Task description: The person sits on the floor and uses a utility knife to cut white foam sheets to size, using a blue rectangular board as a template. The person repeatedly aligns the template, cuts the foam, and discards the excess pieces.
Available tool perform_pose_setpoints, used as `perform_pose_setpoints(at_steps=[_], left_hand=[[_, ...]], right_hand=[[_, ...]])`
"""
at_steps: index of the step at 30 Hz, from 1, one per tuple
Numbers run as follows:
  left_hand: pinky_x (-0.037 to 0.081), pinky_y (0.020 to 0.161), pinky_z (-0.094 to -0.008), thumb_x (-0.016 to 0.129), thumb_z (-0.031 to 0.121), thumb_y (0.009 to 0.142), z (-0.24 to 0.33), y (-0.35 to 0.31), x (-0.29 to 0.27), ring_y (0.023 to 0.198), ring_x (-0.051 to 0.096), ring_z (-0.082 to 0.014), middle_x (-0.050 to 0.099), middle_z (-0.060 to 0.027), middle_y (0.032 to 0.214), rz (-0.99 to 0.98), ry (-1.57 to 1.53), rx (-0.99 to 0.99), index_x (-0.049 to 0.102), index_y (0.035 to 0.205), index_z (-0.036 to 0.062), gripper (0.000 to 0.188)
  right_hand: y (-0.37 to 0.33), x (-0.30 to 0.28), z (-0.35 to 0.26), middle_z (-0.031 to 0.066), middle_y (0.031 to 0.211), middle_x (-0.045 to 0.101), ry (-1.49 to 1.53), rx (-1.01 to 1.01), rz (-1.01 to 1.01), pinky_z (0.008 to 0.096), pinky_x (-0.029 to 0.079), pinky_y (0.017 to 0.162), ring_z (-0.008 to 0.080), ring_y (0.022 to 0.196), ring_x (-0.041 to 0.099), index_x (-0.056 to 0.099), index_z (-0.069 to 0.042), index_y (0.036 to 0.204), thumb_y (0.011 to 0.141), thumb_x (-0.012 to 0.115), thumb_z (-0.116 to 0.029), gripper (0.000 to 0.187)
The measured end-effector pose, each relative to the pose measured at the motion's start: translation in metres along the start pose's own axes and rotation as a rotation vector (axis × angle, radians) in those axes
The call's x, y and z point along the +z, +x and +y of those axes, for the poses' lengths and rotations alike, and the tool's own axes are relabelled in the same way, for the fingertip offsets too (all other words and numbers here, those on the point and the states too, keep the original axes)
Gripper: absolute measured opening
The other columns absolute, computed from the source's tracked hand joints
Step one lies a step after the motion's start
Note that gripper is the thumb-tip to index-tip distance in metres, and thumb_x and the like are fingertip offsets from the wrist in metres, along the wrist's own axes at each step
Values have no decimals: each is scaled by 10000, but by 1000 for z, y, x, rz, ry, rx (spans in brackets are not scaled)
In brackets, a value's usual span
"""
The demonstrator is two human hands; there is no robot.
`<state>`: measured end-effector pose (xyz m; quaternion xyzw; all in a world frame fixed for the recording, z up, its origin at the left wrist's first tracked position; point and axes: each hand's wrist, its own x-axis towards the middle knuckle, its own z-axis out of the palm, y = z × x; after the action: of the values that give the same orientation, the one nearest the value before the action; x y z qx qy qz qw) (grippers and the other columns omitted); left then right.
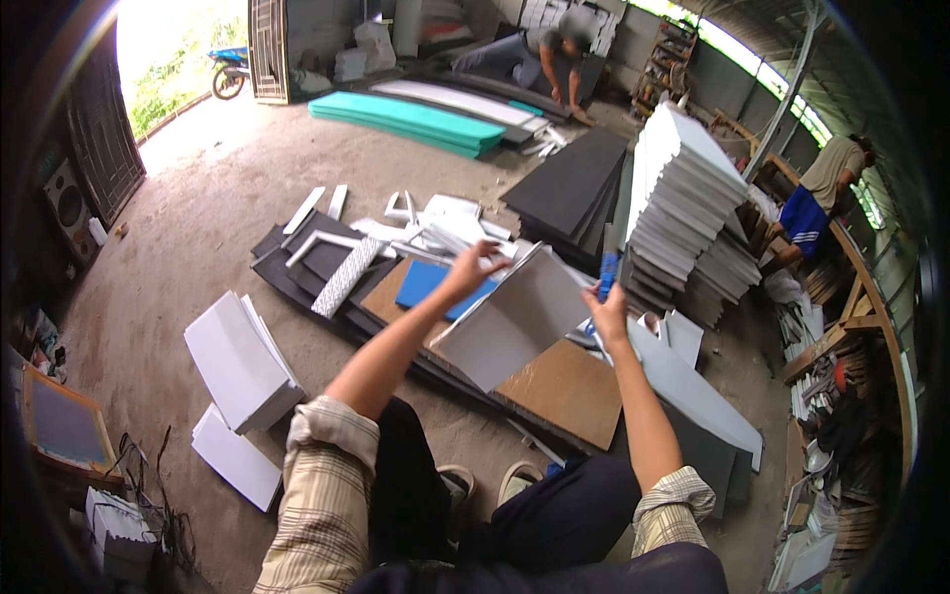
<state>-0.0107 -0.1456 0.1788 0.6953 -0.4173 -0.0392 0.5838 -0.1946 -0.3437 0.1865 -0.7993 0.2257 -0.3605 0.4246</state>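
A pale grey-white foam sheet [522,315] is in front of me, tilted over a brown board [569,391]. My left hand [475,271] is at the sheet's far left edge, fingers apart; whether they touch it I cannot tell. In my right hand [608,309], closed around its handle, is a blue utility knife [608,269], its blade end pointing away from me. That hand is beside the sheet's right corner. Partly under the sheet, a blue pad [424,283] lies on the brown board.
White offcuts [450,220] and black sheets [569,183] lie beyond. A tall stack of white sheets [683,178] rises at right, and cut white panels [237,346] at left. Green sheets [406,124] lie farther back. One person [554,59] crouches there; another [816,193] stands at right.
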Motion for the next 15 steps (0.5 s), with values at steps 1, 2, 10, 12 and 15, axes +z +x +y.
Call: perform_pose_setpoints(at_steps=[1,2,10,12,15], left_hand=[[425,872,-339,623,325,815,-28,3,-15,1024,545,-260,570,-178,1097,65,133,-26,530,1093,-11,446],[431,862,-342,611,340,821,-52,3,-30,1013,552,-269,577,-186,1082,59,250,-156,534,1091,-22,458],[371,915,-408,643,358,766,-198,-77,-65,1072,459,-368,478,-222,1151,198,537,-573,454,1159,-18,577],[368,917,-420,645,351,764,-216,-78,-56,1080,445,-389,441,-245,1177,219,531,-614,428,1177,-25,600],[365,919,-437,666,394,736,-233,-64,-47,1090,430,-405,410,-266,1192,261,548,-744,423,1181,-31,661]], right_hand=[[-1,-2,13,54,782,582,29,67,49,296,444,667,149,712,564,493,-43,871,728,674,-93,236],[-4,-7,30,43,785,552,44,142,101,289,432,683,142,725,542,491,-45,882,730,671,-84,239],[-88,30,130,9,806,467,512,837,328,297,394,674,141,755,490,442,-90,898,758,629,-18,244],[-102,43,150,0,810,463,486,873,317,279,370,644,125,748,470,436,-108,915,771,627,-47,247],[-118,52,153,15,884,443,406,921,240,292,358,715,129,806,438,435,-70,941,803,592,-65,209]])
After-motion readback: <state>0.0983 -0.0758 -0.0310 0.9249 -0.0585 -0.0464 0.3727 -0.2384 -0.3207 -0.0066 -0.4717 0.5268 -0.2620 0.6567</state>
